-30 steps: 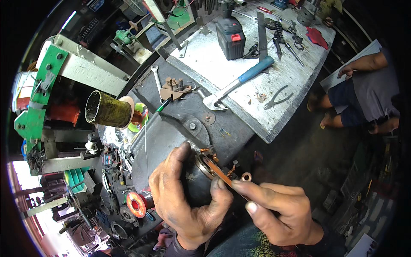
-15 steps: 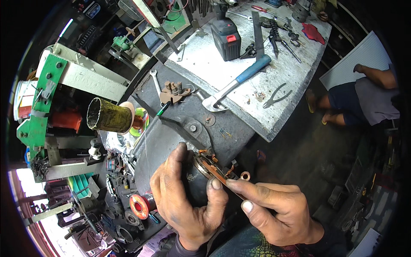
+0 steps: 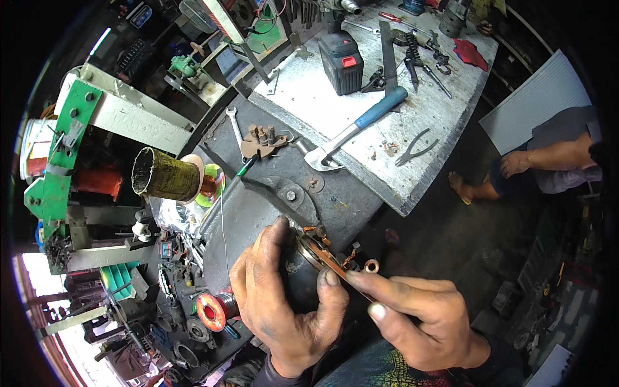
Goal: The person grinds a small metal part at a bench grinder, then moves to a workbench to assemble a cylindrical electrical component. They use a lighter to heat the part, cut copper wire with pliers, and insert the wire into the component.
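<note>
Left hand (image 3: 284,306) is wrapped round a dark round part (image 3: 298,280), fingers over its far side, thumb up by the rim. Right hand (image 3: 422,319) pinches a thin copper-brown strip (image 3: 329,260) between thumb and forefinger; its far end lies across the part's metal rim, left thumb tip right beside it. Can't tell whether the end is seated in anything. Copper braids (image 3: 350,260) stick out just beyond the strip, and a small copper ring (image 3: 371,266) sits just past the right fingertips. Red spool (image 3: 211,311) is left of the left hand. Ahead of the hands: green pen (image 3: 247,166), wrench (image 3: 234,122). Farther out on the white surface (image 3: 290,97): blue-handled tool (image 3: 367,118), pliers (image 3: 416,148), black battery (image 3: 340,64). Another person's bare leg (image 3: 560,153) is well off, beyond and right of the right hand.
</note>
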The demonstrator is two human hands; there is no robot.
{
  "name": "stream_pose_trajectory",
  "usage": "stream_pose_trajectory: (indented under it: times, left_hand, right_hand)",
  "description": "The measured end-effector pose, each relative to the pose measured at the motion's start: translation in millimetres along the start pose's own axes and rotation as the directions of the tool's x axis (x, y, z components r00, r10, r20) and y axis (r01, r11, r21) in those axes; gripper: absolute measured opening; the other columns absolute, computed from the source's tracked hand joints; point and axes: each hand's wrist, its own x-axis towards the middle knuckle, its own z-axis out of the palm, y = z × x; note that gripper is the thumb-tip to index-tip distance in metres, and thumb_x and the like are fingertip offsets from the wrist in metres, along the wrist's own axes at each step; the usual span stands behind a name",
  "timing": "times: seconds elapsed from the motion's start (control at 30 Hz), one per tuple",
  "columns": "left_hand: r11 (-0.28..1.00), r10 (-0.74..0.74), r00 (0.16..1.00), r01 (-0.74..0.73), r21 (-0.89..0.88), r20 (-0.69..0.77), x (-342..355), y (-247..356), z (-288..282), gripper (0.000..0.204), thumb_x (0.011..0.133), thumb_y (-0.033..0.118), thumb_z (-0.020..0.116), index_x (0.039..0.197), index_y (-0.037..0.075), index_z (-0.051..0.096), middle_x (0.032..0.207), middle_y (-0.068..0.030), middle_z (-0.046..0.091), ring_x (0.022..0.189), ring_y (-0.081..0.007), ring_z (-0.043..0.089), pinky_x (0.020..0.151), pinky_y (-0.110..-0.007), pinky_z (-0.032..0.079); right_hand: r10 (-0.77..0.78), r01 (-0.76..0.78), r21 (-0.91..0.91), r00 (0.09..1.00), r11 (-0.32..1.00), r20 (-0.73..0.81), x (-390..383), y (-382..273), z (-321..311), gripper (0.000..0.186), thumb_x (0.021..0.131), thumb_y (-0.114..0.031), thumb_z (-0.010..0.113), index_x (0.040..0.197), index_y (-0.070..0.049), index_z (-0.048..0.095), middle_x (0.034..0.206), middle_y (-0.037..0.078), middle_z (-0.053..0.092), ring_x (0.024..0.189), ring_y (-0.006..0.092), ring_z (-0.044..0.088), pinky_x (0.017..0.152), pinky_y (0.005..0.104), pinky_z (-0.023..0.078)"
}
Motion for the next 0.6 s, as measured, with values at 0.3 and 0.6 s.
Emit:
stream_pose_trajectory:
  times: [0.3, 0.6]
  left_hand:
    - [0.999, 0.000, 1.000, 0.000, 0.037, -0.003, 0.6, 0.5, -0.5, 0.062, 0.074, 0.020, 0.076, 0.129, -0.005, 0.063, 0.118, -0.0195, 0.068, 0.104, -0.0370, 0.063, 0.099, -0.043, 0.047]
    - [0.998, 0.012, 1.000, -0.013, 0.059, 0.014, 1.2, -0.2, -1.5, 0.063, 0.073, 0.020, 0.077, 0.128, -0.005, 0.063, 0.119, -0.0206, 0.069, 0.105, -0.0371, 0.064, 0.099, -0.044, 0.047]
  right_hand:
    - [0.060, -0.056, -0.043, 0.994, 0.997, 0.086, -3.4, 1.8, -3.5, 0.038, 0.095, 0.001, 0.061, 0.132, 0.010, 0.063, 0.083, 0.019, 0.070, 0.067, 0.0172, 0.066, 0.062, 0.0293, 0.051]
    - [-0.016, 0.019, -0.030, 0.997, 0.999, 0.081, -0.3, 7.3, -3.6, 0.040, 0.094, 0.001, 0.062, 0.133, 0.010, 0.063, 0.074, 0.013, 0.066, 0.059, 0.0121, 0.060, 0.056, 0.0264, 0.047]
